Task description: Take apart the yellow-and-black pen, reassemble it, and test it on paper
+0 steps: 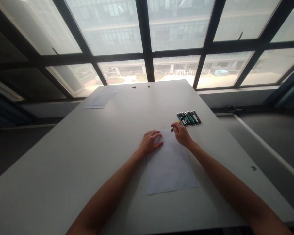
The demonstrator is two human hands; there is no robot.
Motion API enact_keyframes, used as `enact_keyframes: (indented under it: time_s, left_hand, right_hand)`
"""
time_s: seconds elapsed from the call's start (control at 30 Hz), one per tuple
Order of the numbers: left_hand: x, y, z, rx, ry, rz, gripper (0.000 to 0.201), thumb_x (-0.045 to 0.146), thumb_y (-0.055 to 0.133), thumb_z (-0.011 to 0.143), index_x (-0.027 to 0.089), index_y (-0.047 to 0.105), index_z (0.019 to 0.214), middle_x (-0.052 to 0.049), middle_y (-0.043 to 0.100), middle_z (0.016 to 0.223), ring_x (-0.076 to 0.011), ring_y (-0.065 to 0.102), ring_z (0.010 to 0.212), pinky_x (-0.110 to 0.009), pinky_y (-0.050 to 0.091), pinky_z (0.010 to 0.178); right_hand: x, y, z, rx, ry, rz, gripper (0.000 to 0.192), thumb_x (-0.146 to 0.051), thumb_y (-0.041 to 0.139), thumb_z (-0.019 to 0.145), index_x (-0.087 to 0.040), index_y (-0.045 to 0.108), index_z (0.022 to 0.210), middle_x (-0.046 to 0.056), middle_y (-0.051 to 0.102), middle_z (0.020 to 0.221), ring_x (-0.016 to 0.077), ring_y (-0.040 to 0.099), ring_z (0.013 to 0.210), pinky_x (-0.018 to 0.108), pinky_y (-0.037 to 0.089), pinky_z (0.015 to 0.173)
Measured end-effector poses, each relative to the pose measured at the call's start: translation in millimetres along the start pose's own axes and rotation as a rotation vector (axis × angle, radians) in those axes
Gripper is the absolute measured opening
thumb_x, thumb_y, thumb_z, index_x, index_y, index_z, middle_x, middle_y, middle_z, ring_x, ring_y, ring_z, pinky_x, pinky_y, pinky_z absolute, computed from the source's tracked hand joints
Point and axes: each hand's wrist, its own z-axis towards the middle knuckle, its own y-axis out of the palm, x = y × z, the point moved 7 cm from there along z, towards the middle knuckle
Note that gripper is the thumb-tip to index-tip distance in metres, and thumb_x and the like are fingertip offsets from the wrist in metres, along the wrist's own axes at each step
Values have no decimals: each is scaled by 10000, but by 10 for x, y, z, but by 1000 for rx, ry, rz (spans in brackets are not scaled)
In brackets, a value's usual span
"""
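A sheet of white paper point(170, 169) lies on the white table in front of me. Across its upper left edge rests my left hand point(150, 142), fingers spread, holding nothing. Over the sheet's upper right part, my right hand point(182, 133) grips a yellow and black pen point(182, 118), its tip pointing down and left towards the paper. Whether the tip touches the paper I cannot tell. Just beyond that hand, several pens point(192, 118) with black, white, green and blue parts lie side by side in a row.
More printed sheets point(98, 99) lie at the table's far left. Two small round fittings point(134, 87) sit near the far edge of the table point(100, 140). A small dark mark point(253, 168) shows near the right edge. Large framed windows point(176, 32) stand behind.
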Motion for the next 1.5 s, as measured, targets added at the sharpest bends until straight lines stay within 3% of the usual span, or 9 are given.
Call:
enact_keyframes:
  time_s: [0.13,0.23,0.3,0.5,0.7,0.93,1.1,1.37,1.5]
  left_hand:
    - [-83,49,12,30,-39,0,365,357,626,901,276,630,1257,-47,564,1440,-261,457,1385,-515,285,1200]
    - [-119,31,9,73,-66,7,325,327,619,908,272,648,1227,-42,591,1408,-259,477,1364,-503,328,1176]
    - [-130,-8,5,110,-84,16,301,339,631,904,271,664,1195,-46,624,1359,-260,519,1311,-491,374,1138]
    - [-123,-63,-3,115,-99,-14,272,366,684,858,259,705,1108,-55,680,1243,-265,599,1188,-469,444,1056]
    - [-111,-83,-1,109,-101,-46,253,339,700,835,262,719,1076,-48,692,1226,-258,615,1175,-468,449,1061]
    - [-130,-37,-2,92,-78,-40,215,338,688,857,263,723,1055,-50,684,1253,-254,603,1207,-479,423,1104]
    - [-123,-87,-13,107,-85,-23,283,359,595,935,235,694,1168,-73,641,1346,-249,543,1312,-487,346,1181]
    - [-394,-566,-33,152,-187,51,533,475,452,991,174,513,1427,-124,526,1479,-256,442,1412,-465,339,1191]
    - [-541,-615,-327,51,-300,245,621,589,412,971,266,423,1501,-103,407,1573,-348,311,1482,-638,235,1181]
  right_hand:
    - [59,-237,116,9,116,-106,330,-155,367,926,-160,640,1111,96,667,911,221,625,841,344,482,816]
    - [86,-325,256,-32,151,-225,528,-192,442,931,-133,400,1454,151,694,1068,249,661,868,358,487,827]
    - [141,-292,363,-104,202,-379,655,-225,515,920,-61,277,1508,211,696,1107,289,679,936,374,488,850]
    - [242,2,568,-353,315,-779,393,-227,540,941,-52,536,1293,259,708,1108,319,701,1055,367,514,879]
    - [238,161,592,-381,380,-838,248,-38,516,885,-44,702,1049,276,721,1071,329,711,1062,378,547,855]
    - [234,152,603,-324,396,-867,229,-98,527,928,-44,696,1072,280,716,1065,321,716,1040,391,546,844]
    - [159,16,469,-239,363,-858,286,-304,519,977,-103,637,1143,216,691,1122,295,699,1020,365,529,836]
    - [78,-367,-132,-19,118,-674,384,-369,465,994,-162,572,1300,141,628,1255,266,554,1158,364,412,1014]
    - [166,-371,-506,-32,115,-646,494,-409,447,997,-175,478,1431,127,533,1429,283,472,1290,397,385,1051]
